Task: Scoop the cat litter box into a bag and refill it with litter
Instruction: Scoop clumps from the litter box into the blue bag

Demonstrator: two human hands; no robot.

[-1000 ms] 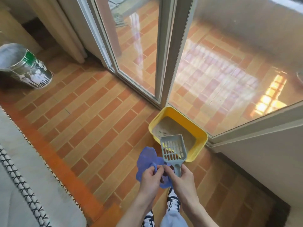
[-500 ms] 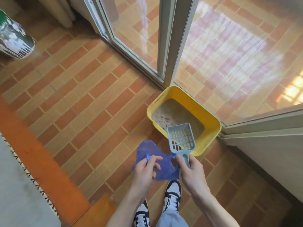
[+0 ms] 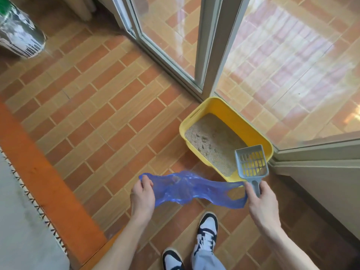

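Brick-patterned tile floor by the sliding glass door, no readable writing anywhere; the yellow litter box sits against its frame. My left hand pinches the blue plastic bag, now stretched wide rather than bunched, while my right hand grips its other end plus the grey litter scoop

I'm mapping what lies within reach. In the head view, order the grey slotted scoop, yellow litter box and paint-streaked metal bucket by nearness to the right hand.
1. Grey slotted scoop: held in the right hand.
2. Yellow litter box: just ahead.
3. Paint-streaked metal bucket: far left corner.
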